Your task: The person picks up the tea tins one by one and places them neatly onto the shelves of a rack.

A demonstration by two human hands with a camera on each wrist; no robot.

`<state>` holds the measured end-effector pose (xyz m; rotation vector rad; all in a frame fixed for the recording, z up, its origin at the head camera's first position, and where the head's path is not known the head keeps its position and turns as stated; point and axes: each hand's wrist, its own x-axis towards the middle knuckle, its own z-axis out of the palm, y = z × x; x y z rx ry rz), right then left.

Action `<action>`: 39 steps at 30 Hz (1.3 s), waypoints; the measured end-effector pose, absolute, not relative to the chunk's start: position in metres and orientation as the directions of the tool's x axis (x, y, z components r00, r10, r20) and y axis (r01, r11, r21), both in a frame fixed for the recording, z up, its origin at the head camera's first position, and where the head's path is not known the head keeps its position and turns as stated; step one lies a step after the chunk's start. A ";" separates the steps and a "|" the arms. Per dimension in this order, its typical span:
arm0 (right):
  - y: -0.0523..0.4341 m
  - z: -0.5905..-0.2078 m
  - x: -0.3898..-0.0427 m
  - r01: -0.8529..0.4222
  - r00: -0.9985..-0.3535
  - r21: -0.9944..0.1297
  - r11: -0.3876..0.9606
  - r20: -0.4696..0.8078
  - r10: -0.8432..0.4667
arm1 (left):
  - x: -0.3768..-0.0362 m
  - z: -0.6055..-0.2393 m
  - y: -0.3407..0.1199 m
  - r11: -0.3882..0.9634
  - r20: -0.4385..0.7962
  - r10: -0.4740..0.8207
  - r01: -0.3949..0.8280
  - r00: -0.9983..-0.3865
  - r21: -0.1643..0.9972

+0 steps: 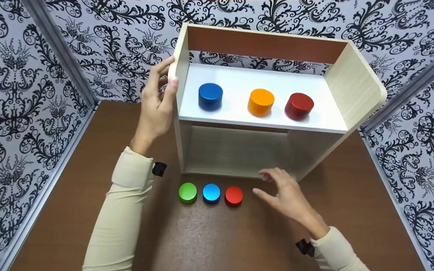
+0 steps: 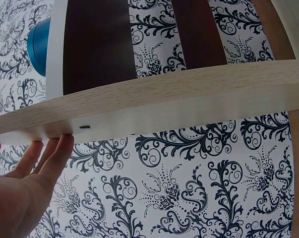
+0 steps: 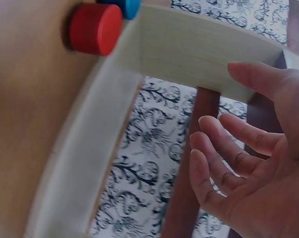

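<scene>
With the left hand (image 1: 156, 109) pressing straight fingers against the wooden shelf unit's (image 1: 356, 90) left wall and the right hand (image 1: 286, 195) hovering loose and empty by its lower front edge on the table (image 1: 352, 210), a shove could topple the blue (image 1: 210, 96), orange (image 1: 261, 102) and red cylinders (image 1: 299, 106) beyond that grip.

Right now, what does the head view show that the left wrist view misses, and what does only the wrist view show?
Only the head view shows the orange cylinder and dark red cylinder on the white shelf board, the three flat discs on the brown table, and the right hand. Only the left wrist view shows the side panel's pale wooden edge up close. Both show the blue cylinder and the left hand touching the panel.
</scene>
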<state>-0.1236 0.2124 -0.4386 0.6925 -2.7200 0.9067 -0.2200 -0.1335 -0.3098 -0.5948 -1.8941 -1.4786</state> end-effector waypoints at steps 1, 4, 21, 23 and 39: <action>0.211 -0.443 -0.123 -0.487 -0.873 -0.521 0.701 0.317 -0.370 | -0.220 -0.310 -0.134 0.259 0.730 -0.043 0.698 -0.683 0.668; 0.205 -0.455 -0.122 -0.474 -0.880 -0.539 0.696 0.294 -0.372 | -0.220 -0.310 -0.134 0.255 0.730 -0.045 0.698 -0.682 0.669; 0.186 -0.517 -0.123 -0.398 -0.899 -0.639 0.658 0.131 -0.417 | -0.220 -0.310 -0.134 0.258 0.732 -0.043 0.700 -0.680 0.666; 0.184 -0.522 -0.123 -0.397 -0.899 -0.633 0.665 0.122 -0.421 | -0.220 -0.310 -0.133 0.258 0.731 -0.043 0.699 -0.681 0.667; 0.178 -0.542 -0.126 -0.390 -0.898 -0.560 0.731 0.059 -0.435 | -0.220 -0.310 -0.133 0.248 0.739 -0.039 0.710 -0.673 0.659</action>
